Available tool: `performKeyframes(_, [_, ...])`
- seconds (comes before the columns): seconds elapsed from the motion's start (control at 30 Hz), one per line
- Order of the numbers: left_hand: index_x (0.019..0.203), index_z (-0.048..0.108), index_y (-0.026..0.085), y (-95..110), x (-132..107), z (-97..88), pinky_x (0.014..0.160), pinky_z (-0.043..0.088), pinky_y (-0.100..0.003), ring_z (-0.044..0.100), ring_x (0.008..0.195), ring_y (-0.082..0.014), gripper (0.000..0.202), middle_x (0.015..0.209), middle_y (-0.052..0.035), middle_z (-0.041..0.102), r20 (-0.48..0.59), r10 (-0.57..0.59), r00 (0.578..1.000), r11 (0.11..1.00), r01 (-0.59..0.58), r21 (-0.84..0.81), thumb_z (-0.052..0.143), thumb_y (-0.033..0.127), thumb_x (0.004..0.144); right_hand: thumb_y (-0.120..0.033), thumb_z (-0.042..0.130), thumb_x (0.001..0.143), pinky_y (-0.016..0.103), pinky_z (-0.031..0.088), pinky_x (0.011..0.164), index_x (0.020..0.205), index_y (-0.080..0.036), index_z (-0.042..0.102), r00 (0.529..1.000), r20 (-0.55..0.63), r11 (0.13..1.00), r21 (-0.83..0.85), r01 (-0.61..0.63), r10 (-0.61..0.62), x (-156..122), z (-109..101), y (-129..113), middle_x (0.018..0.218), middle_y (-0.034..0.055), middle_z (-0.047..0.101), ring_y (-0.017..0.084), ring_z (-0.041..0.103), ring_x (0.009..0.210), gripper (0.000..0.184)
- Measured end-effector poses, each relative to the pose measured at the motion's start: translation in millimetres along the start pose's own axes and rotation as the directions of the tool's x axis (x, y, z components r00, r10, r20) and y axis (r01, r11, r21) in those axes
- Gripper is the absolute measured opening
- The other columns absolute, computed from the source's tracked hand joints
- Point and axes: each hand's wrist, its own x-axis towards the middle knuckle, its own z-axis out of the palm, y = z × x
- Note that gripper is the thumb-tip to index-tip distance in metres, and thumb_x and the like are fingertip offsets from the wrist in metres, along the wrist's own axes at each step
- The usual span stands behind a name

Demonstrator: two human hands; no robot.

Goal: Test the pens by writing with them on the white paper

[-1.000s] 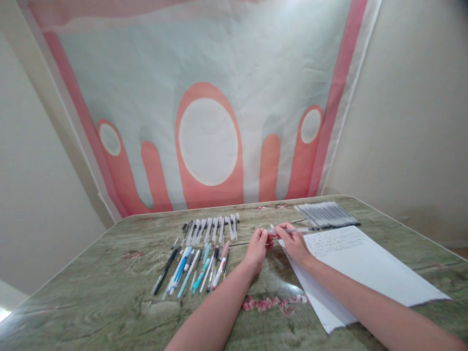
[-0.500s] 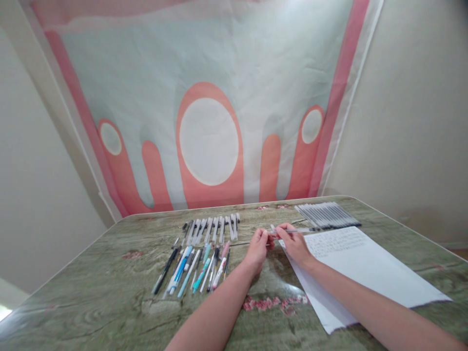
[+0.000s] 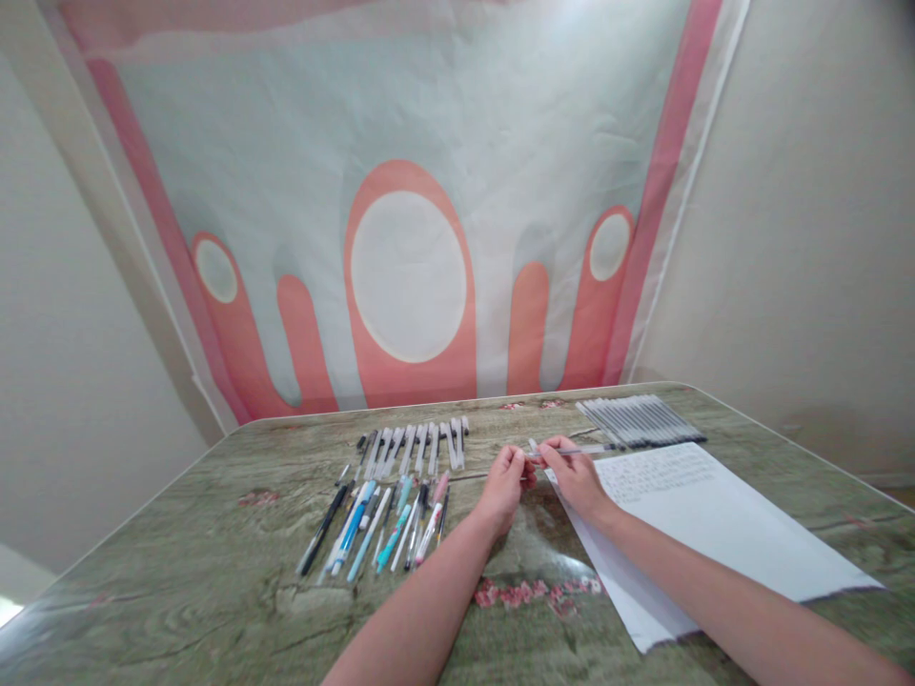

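Observation:
My right hand [image 3: 576,476] pinches a slim clear pen [image 3: 590,449], whose dark end points right, over the paper's upper left corner. At the pen's other end, the closed fingers of my left hand [image 3: 504,486] meet it; its tip is hidden between them. A small pale piece [image 3: 533,445] shows just behind my right fingertips; what it is I cannot make out. Below my right hand and forearm lies a white sheet of paper [image 3: 721,524] with lines of handwriting near its top.
Left of my hands, assorted pens [image 3: 348,529] lie side by side. Behind them is a row of whitish caps or pen parts [image 3: 410,448]. Several matching clear pens [image 3: 643,419] line the back right of the wood-patterned table [image 3: 214,572]. A printed cloth [image 3: 411,276] hangs behind.
Almost nothing differs. Both hands keep the same place, with only a slight shift of the fingers around the pen.

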Motion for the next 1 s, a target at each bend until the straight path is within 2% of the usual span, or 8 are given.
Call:
performKeyframes(0.3, [0.074,0.043,0.018,-2,1,-0.1,0.055,0.036,-0.02,0.045,0.057,-0.0079,0.033,0.067,0.0018,0.051,0.014,-0.003,1.0,1.0,0.004,-0.029,0.051,0.049,0.074,-0.044,0.045,0.08,0.026,0.044,0.061,0.072,-0.017,0.054,1.0,0.017,1.0,-0.015,0.017,-0.016,0,-1,-4,0.062,0.0011,0.058,0.015,0.055,0.06,0.03])
performKeyframes(0.4, [0.077,0.044,0.018,-5,4,-0.1,0.055,0.038,-0.022,0.048,0.056,-0.0088,0.034,0.066,0.0012,0.052,-0.049,-0.045,0.998,0.998,0.044,-0.034,0.049,0.051,0.074,-0.044,0.037,0.084,0.027,0.046,0.063,0.087,-0.017,0.056,0.999,-0.034,0.999,-0.026,0.022,-0.023,5,-6,-4,0.065,0.0019,0.06,0.015,0.057,0.062,0.033])
performKeyframes(0.5, [0.081,0.045,0.018,-7,6,-0.2,0.055,0.039,-0.023,0.05,0.054,-0.0093,0.035,0.066,0.0006,0.053,-0.13,-0.077,0.988,0.996,0.07,-0.057,0.048,0.051,0.074,-0.043,0.034,0.086,0.031,0.047,0.068,0.101,-0.018,0.055,0.994,-0.063,0.985,-0.153,0.079,-0.089,11,-14,4,0.075,0.0042,0.063,0.017,0.059,0.07,0.036])
performKeyframes(0.57, [0.082,0.045,0.018,-7,6,-0.4,0.055,0.04,-0.023,0.051,0.054,-0.0093,0.035,0.066,0.0003,0.054,-0.162,-0.078,0.984,0.994,0.064,-0.09,0.048,0.051,0.074,-0.039,0.037,0.085,0.035,0.045,0.078,0.104,-0.018,0.055,0.98,0.008,0.941,-0.279,0.193,-0.198,15,-17,13,0.089,0.0069,0.063,0.02,0.059,0.084,0.034])
performKeyframes(0.63, [0.082,0.045,0.017,-6,6,-0.7,0.055,0.04,-0.023,0.051,0.054,-0.0095,0.035,0.066,-0.0001,0.054,-0.178,-0.074,0.981,0.99,0.051,-0.131,0.049,0.051,0.074,-0.035,0.042,0.084,0.038,0.04,0.087,0.108,-0.019,0.054,0.946,0.125,0.868,-0.376,0.324,-0.299,17,-17,24,0.102,0.0081,0.061,0.022,0.054,0.097,0.032])
performKeyframes(0.73, [0.084,0.045,0.017,-5,5,-1.5,0.056,0.04,-0.023,0.052,0.055,-0.0096,0.035,0.066,-0.0002,0.054,-0.203,-0.049,0.978,0.987,0.016,-0.161,0.049,0.051,0.074,-0.03,0.046,0.081,0.041,0.037,0.091,0.113,-0.021,0.052,0.903,0.244,0.794,-0.432,0.428,-0.354,20,-12,42,0.109,0.0072,0.059,0.023,0.05,0.104,0.035])
performKeyframes(0.87, [0.085,0.046,0.017,-4,6,-2.6,0.057,0.041,-0.023,0.052,0.057,-0.0092,0.035,0.068,0.0002,0.054,-0.244,-0.013,0.97,0.989,-0.023,-0.144,0.05,0.05,0.073,-0.024,0.046,0.079,0.043,0.037,0.092,0.117,-0.023,0.05,0.889,0.324,0.779,-0.441,0.445,-0.324,21,-7,57,0.116,0.0061,0.056,0.023,0.047,0.109,0.038])
performKeyframes(1.0, [0.084,0.046,0.018,-3,6,-2.8,0.057,0.041,-0.022,0.051,0.057,-0.0089,0.035,0.068,0.0008,0.054,-0.26,-0.014,0.966,0.992,-0.02,-0.126,0.052,0.05,0.072,-0.02,0.045,0.078,0.041,0.039,0.088,0.115,-0.021,0.051,0.898,0.363,0.806,-0.435,0.4,-0.25,19,-7,56,0.111,0.0065,0.059,0.022,0.053,0.101,0.038])
